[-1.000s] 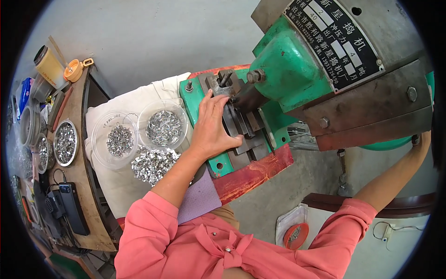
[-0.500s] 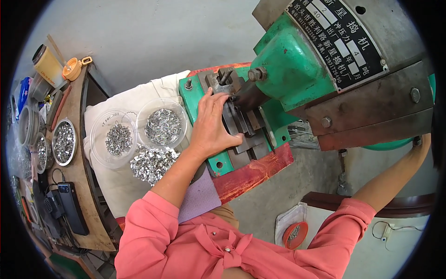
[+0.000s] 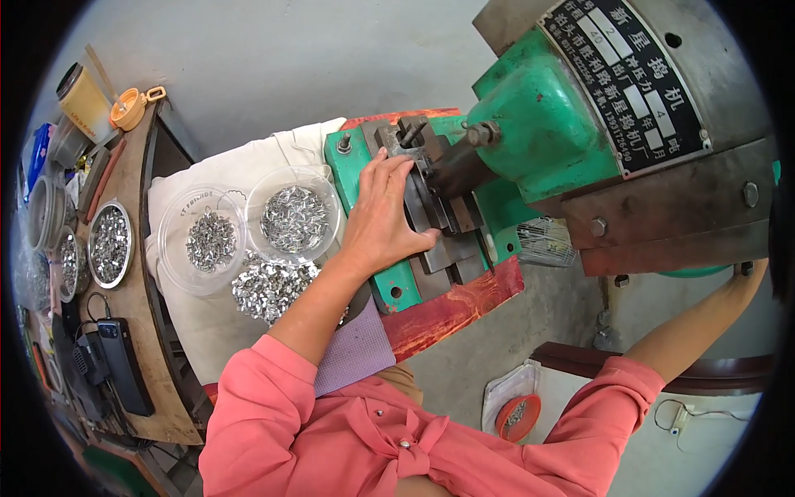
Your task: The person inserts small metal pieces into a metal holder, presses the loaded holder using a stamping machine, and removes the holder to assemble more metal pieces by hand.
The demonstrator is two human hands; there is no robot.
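Observation:
My left hand (image 3: 377,215) lies against the left side of a dark metal die (image 3: 435,203), under the ram of a green press (image 3: 534,124). Its fingers stretch toward the die's far end and its thumb spreads to the near side. Whatever small piece may lie between the die parts is too hidden to make out. Far to the right, my right arm reaches up behind the press's lower edge. Only the wrist end of my right hand (image 3: 752,269) shows; its fingers are hidden.
Left of the press, two clear tubs (image 3: 203,280) hold small metal pieces, beside a loose heap of them (image 3: 273,291) on pale cloth. A wooden table (image 3: 170,406) carries a metal bowl (image 3: 111,246) and a phone (image 3: 124,364). An orange bowl (image 3: 518,418) stands low at the right.
The view has shifted slightly, so the press appears farther right. My left hand keeps its place against the die, and my right hand stays behind the press's lower edge.

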